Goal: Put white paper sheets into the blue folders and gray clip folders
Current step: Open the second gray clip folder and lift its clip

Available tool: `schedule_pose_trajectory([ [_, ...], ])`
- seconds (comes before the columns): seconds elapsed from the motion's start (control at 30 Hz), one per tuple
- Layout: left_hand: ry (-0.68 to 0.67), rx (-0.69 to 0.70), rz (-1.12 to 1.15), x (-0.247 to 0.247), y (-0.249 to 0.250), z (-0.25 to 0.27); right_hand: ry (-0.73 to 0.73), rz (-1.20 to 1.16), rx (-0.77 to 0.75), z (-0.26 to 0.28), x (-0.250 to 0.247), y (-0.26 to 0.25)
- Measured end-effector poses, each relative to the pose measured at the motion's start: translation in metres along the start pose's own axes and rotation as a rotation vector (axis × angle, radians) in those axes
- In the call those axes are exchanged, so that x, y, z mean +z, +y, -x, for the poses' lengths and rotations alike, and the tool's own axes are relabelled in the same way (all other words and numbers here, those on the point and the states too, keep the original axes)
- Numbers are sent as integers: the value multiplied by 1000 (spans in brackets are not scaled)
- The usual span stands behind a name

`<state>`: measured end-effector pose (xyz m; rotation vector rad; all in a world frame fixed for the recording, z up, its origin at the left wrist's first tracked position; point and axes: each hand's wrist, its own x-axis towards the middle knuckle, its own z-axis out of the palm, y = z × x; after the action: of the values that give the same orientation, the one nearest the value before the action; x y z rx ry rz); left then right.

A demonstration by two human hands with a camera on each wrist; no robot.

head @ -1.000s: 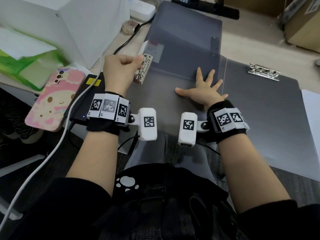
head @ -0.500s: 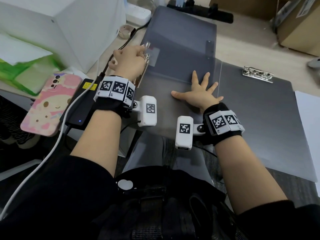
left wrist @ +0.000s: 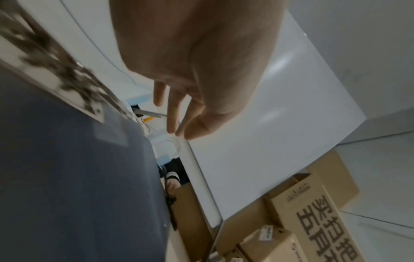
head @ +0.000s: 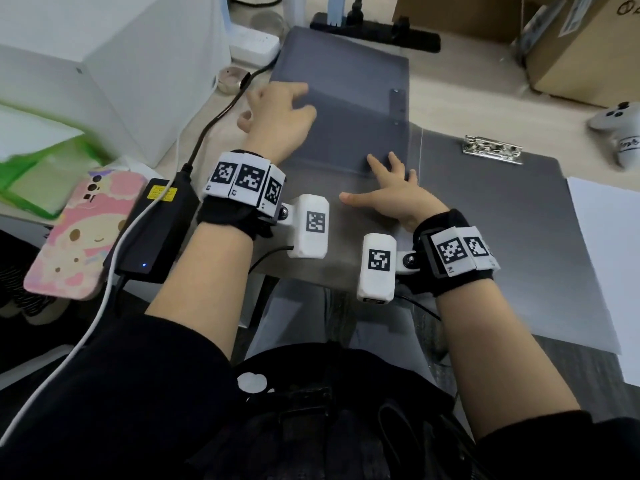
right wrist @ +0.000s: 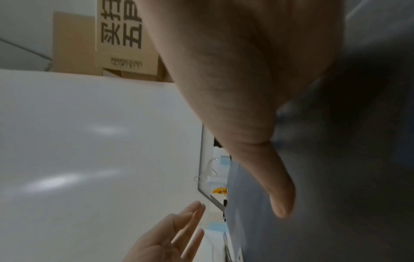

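A gray clip folder (head: 346,64) lies in front of me with its translucent cover down. My left hand (head: 277,112) hovers over its left edge, fingers loosely straight and holding nothing; it hides the folder's metal clip in the head view. The left wrist view shows that clip (left wrist: 67,76) blurred, beside the straight fingers (left wrist: 172,115). My right hand (head: 391,192) lies flat on the cover with fingers spread. A second gray folder (head: 502,237) with a metal clip (head: 491,149) lies to the right. A white paper sheet (head: 609,258) lies at the far right.
A white box (head: 104,64), a green pack (head: 41,174), a pink phone (head: 79,230) and a black power adapter (head: 156,226) with cables crowd the left. Cardboard boxes (head: 571,39) and a small white gadget (head: 620,133) sit at the back right.
My left hand has let go of the metal clip it was pinching and moved forward and right over the folder, fingers straightened. My right hand stays flat on the cover.
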<state>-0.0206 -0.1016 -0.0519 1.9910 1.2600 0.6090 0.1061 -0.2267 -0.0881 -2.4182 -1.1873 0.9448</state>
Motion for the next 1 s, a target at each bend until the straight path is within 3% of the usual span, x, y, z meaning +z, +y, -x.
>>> schedule_pose_trajectory([
  [0.1, -41, 80, 207, 16, 21, -8, 3, -106, -75, -1, -15, 17],
  [0.23, -214, 188, 189, 52, 51, -18, 93, -405, -121, -1, -39, 32],
  [0.4, -329, 227, 183, 101, 75, -27, 313, -624, -104, -8, -65, 61],
  [0.53, -336, 185, 195, 138, 90, -35, 567, -541, -61, -16, -87, 90],
  [0.67, -312, 109, 203, 169, 102, -42, 728, -352, 93, -25, -101, 116],
  [1.0, -290, 12, 204, 214, 108, -66, 368, 33, 350, -52, -108, 152],
])
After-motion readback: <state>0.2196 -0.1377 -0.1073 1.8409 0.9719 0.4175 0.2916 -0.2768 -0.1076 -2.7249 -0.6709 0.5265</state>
